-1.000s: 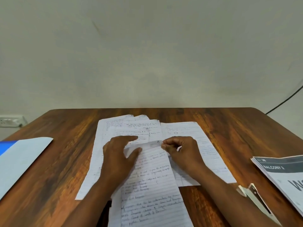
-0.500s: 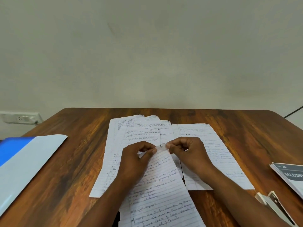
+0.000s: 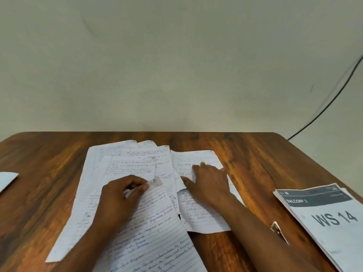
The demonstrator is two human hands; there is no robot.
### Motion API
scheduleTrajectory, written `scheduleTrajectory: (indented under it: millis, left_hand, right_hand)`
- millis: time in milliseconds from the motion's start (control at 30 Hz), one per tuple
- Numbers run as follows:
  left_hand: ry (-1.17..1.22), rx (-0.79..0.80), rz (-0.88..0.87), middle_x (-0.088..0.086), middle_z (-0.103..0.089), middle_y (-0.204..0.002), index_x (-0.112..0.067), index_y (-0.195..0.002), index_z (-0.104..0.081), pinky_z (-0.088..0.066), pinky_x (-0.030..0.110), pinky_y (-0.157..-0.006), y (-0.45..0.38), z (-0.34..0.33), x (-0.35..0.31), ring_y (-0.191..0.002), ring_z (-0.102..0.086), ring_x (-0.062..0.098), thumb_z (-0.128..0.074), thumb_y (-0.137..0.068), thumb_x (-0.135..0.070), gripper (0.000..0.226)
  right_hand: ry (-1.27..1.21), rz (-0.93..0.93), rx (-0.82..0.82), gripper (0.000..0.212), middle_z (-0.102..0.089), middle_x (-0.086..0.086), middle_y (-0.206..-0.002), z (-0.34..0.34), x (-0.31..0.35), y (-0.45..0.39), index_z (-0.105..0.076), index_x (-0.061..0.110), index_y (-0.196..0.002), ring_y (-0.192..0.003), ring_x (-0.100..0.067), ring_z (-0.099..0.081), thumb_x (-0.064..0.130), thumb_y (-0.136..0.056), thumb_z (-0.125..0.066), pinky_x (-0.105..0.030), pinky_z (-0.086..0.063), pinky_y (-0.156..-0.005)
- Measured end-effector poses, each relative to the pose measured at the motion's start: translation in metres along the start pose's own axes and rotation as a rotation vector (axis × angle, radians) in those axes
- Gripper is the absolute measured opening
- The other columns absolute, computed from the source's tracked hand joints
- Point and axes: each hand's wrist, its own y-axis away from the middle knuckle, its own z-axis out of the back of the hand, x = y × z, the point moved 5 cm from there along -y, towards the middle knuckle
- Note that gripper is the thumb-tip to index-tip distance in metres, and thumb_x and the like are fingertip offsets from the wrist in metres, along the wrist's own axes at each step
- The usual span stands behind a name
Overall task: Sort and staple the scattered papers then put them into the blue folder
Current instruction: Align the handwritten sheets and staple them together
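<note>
We count two hands: left hand (image 3: 119,197), right hand (image 3: 210,181) | handwritten sheets (image 3: 137,163): at least six, their overlap keeps us from an exact number | one printed booklet (image 3: 330,218) | one stapler (image 3: 278,230), mostly hidden | one folder corner (image 3: 6,180) | one table (image 3: 255,163) | one cable (image 3: 334,99)

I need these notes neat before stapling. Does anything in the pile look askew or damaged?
Yes. The handwritten sheets lie fanned and overlapping at different angles, not squared. The sheet under the right hand looks creased near the thumb. The left hand pinches the top corner of the front sheet, which curls up. No tear is visible.
</note>
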Motion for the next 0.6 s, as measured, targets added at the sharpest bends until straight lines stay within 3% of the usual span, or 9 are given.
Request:
scheduleTrajectory:
  millis: [100, 467, 600]
  left_hand:
    - [0.002, -0.003, -0.003, -0.019, -0.077, -0.087, -0.03, -0.089, -0.08, -0.05, 0.023, -0.084, 0.001, 0.0, -0.002, -0.088, -0.069, -0.002, -0.08, -0.089, -0.025, 0.004]
    - [0.031, -0.002, -0.012, -0.025, -0.076, -0.088, -0.031, -0.089, -0.08, -0.05, 0.026, -0.085, 0.004, 0.001, -0.005, -0.09, -0.069, -0.004, -0.08, -0.089, -0.023, 0.008]
    - [0.029, 0.003, -0.005, -0.023, -0.077, -0.087, -0.03, -0.09, -0.08, -0.051, 0.028, -0.086, 0.004, 0.0, -0.003, -0.089, -0.069, -0.004, -0.08, -0.089, -0.024, 0.006]
  right_hand:
    - [0.075, 0.042, -0.004, 0.063, -0.066, -0.001, -0.109, 0.003, 0.012, 0.012, -0.064, 0.024, -0.114, -0.106, -0.024, -0.064, 0.077, -0.095, -0.034, -0.056, -0.037, -0.108]
    - [0.167, 0.087, 0.035, 0.062, -0.065, -0.001, -0.102, 0.013, 0.016, 0.046, -0.062, 0.025, -0.106, -0.097, -0.024, -0.064, 0.078, -0.094, -0.035, -0.048, -0.041, -0.1]
    - [0.048, 0.037, 0.012, 0.057, -0.071, 0.002, -0.094, 0.021, 0.009, 0.036, -0.06, 0.022, -0.089, -0.09, -0.021, -0.067, 0.077, -0.092, -0.046, -0.044, -0.048, -0.097]
